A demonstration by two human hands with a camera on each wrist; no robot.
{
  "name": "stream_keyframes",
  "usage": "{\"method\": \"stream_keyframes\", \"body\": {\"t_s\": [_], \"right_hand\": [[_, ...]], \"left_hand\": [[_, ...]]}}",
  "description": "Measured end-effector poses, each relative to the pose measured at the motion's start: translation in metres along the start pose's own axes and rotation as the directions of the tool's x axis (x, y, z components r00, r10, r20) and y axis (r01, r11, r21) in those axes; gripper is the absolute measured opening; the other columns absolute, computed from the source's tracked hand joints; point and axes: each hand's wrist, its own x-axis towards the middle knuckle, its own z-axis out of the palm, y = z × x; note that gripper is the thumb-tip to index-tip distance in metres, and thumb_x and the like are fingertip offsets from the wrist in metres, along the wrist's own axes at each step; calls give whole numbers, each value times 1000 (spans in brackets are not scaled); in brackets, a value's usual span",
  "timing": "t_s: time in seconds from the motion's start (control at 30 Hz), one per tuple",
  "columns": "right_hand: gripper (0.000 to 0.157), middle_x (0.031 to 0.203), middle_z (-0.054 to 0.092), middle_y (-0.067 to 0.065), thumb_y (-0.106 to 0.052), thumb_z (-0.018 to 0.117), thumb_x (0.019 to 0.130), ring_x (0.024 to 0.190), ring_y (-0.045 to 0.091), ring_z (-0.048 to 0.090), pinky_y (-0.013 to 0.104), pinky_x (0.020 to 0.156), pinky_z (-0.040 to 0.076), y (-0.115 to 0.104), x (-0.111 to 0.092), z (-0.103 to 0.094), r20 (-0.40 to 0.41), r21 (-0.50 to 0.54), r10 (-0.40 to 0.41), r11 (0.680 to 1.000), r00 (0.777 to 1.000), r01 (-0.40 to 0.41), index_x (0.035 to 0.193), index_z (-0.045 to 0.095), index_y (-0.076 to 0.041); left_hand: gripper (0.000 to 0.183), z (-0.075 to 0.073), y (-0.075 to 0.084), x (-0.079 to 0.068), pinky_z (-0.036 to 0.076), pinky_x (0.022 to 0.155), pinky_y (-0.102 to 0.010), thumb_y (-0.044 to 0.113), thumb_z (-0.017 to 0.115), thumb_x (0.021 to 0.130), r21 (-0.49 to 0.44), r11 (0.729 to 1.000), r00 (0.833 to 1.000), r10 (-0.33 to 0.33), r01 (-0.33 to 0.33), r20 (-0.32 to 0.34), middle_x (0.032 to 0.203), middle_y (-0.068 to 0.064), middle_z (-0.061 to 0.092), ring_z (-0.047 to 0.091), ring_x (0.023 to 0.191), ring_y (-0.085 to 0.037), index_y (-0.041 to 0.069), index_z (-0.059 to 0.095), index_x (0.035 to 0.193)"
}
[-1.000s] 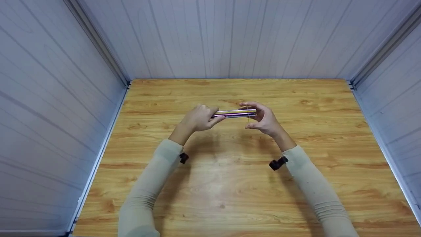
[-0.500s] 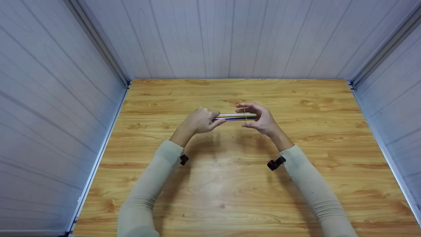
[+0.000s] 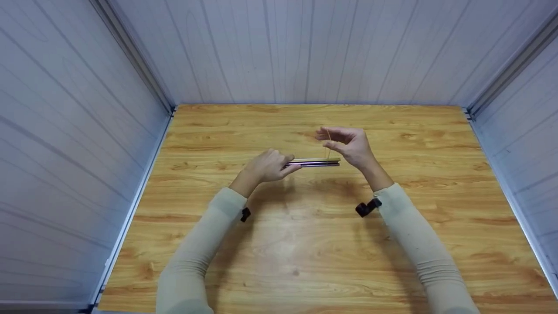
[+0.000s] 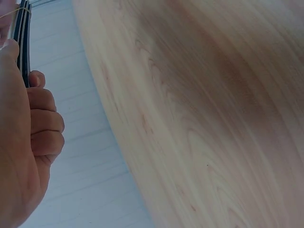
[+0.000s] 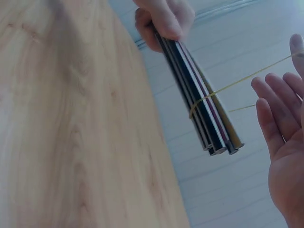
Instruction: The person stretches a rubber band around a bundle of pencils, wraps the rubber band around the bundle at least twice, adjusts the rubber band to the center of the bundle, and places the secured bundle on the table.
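My left hand [image 3: 271, 166] grips one end of a bundle of pencils [image 5: 209, 114], dark ones with a yellow one and a purple-and-white striped one. The other ends stick out to the right, above the wooden table. A thin yellow rubber band [image 5: 247, 80] loops round the bundle near its free ends. From there it stretches to my right hand [image 3: 352, 144], where it runs over the thumb and fingers, which are extended and spread apart. In the left wrist view, curled fingers [image 4: 46, 118] wrap the pencils and hide their lower part.
Beneath both hands lies the wood-grain table [image 3: 287, 244]. Pale panel walls stand at the back [image 3: 287, 52], left [image 3: 65, 131] and right [image 3: 527, 131]. A small black camera [image 3: 367, 207] juts inward from the right wrist.
My right hand has moved from around the bundle's free ends to up behind them, pulling the rubber band out into a long loop. The left hand with the pencils has shifted slightly toward me.
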Motion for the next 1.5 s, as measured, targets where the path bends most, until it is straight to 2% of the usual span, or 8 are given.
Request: {"method": "stream_keyframes", "body": {"t_s": [0.2, 0.4, 0.63, 0.83, 0.97, 1.1, 1.27, 1.5], "right_hand": [[42, 123, 86, -5, 2, 82, 99, 115, 10, 84, 25, 93, 67, -7, 3, 1, 55, 60, 21, 998, 998, -25, 131, 67, 24], [22, 121, 86, 3, 3, 83, 97, 117, 14, 84, 26, 91, 67, -10, -2, 4, 141, 198, -24, 980, 990, -5, 114, 79, 17], [17, 122, 84, 12, 6, 76, 101, 124, 21, 82, 31, 99, 66, -13, -5, 11, 307, 306, -132, 951, 942, 34, 115, 81, 13], [22, 130, 81, 11, 7, 79, 97, 136, 20, 76, 30, 109, 62, -14, -3, 17, 276, 185, -296, 950, 914, 252, 118, 79, 15], [28, 126, 79, 22, 12, 86, 88, 134, 24, 76, 34, 112, 61, -15, 0, 24, 249, -1, -475, 871, 844, 491, 116, 80, 15], [42, 123, 78, 30, 17, 89, 80, 131, 30, 77, 35, 111, 61, -18, 0, 27, 232, -89, -556, 805, 798, 586, 121, 81, 10], [52, 138, 73, 28, -3, 94, 86, 141, 24, 71, 30, 113, 59, -18, -4, 29, 196, -234, -571, 762, 797, 604, 135, 77, 2], [90, 168, 48, 26, -28, 97, 86, 165, 16, 46, 30, 128, 48, -7, -12, 34, 94, -377, -548, 753, 831, 539, 153, 56, 15]], "left_hand": [[51, -3, -5, 1, 34, 57, -28, 46, 51, 120, -27, 999, 999, -42, 42, -5, 67, 4, 41, 39, 57, -12, 3, 68, 99], [47, -4, -18, 1, 31, 56, -28, 43, 54, 120, 4, 997, 995, -73, 73, -65, 68, 3, 40, 38, 57, -13, 2, 67, 100], [47, -2, -31, 0, 29, 55, -28, 42, 54, 120, -8, 992, 987, -129, 128, -94, 65, 4, 37, 35, 56, -12, 1, 68, 100], [46, 3, -28, 3, 27, 55, -27, 37, 54, 120, -174, 967, 968, -211, 186, -138, 67, 5, 36, 32, 56, -11, 9, 54, 84], [45, 7, -25, 6, 26, 57, -27, 35, 55, 120, -298, 928, 946, -281, 224, -165, 68, 5, 37, 31, 59, -10, 14, 48, 81], [44, 9, -21, 8, 27, 58, -27, 37, 54, 120, -382, 884, 919, -355, 269, -172, 69, 6, 39, 32, 60, -11, 16, 48, 82], [46, 13, -11, 11, 29, 59, -26, 41, 52, 121, -502, 816, 892, -419, 288, -169, 69, 6, 40, 32, 60, -10, 17, 48, 82], [50, 31, 7, 16, 27, 53, -22, 40, 49, 122, -731, 639, 826, -530, 240, -192, 65, 9, 37, 30, 55, -6, 20, 43, 77]]}}
